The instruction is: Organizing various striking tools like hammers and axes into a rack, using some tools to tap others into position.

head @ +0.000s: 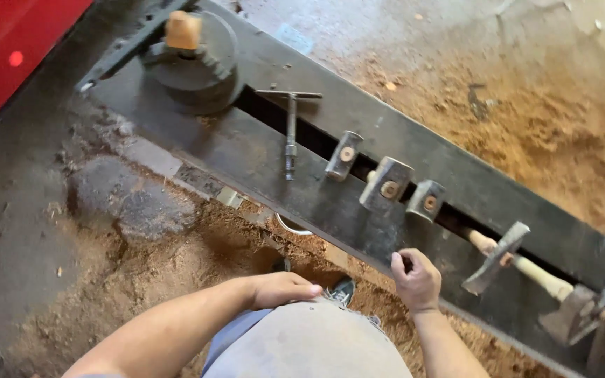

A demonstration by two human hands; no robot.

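Beyond the half-curled, empty right hand (pixel 416 280) on the bed edge, axe heads (pixel 385 183); left hand (pixel 283 288) loose, empty.

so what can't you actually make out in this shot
- Head view: axe blade edge is cut off by the lower right frame edge.
- Wooden handle runs down into the slot of the metal bed; its far end is hidden.
- Right hand fingertips curl against the bed; whether they hold anything is unclear.
- Shoe is mostly hidden by the person's body and left hand.
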